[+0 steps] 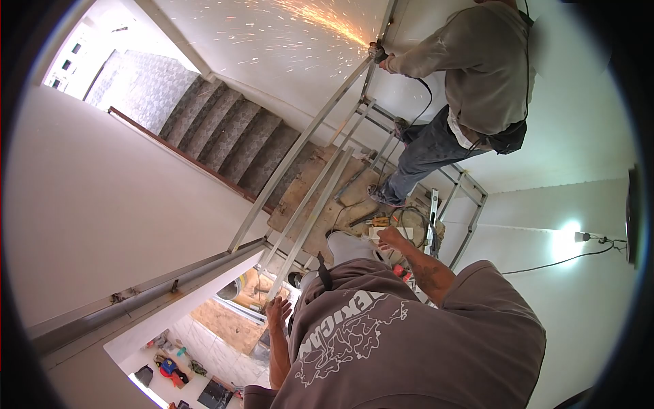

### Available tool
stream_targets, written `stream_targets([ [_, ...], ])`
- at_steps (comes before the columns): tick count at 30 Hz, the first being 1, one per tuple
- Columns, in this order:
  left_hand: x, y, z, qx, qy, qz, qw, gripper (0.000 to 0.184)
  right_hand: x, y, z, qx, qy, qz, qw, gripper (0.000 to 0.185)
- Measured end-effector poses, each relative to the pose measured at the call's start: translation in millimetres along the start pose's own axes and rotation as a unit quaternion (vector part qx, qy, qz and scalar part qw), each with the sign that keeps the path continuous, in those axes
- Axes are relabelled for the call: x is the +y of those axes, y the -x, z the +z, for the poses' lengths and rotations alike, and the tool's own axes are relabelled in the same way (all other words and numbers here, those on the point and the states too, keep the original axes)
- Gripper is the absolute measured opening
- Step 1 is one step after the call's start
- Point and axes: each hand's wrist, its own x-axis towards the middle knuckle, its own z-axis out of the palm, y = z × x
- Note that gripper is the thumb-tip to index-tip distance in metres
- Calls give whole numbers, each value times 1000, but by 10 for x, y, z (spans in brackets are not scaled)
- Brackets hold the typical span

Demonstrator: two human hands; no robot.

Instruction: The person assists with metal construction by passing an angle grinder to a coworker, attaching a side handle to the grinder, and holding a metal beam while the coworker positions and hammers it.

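My left hand [278, 312] hangs low on the left with its fingers apart and holds nothing I can see. It is beside the lower ends of long metal tubes [310, 204]; whether it touches them I cannot tell. In front of my body, my right hand [392, 238] has its fingers curled in, with nothing visible in them. Beyond it, pliers [379, 221] and a coiled cable [411, 219] lie on the wooden boards [300, 198]. Another person [487, 61] stands ahead, holding an angle grinder [377, 52] against a metal frame [368, 75].
Sparks [327, 24] fly from the grinder toward the upper left. Stairs [221, 129] rise at the left behind a long slanting tube. At lower left the drop shows a floor below with a bucket [230, 290]. A lit bulb [569, 236] and its cord hang at right.
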Motion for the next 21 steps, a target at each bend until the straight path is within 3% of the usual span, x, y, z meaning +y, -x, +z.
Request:
stream_targets([
  [21,22,28,29,6,-2,-1,1000,47,-8,-136,55,30,5,0,1000,39],
])
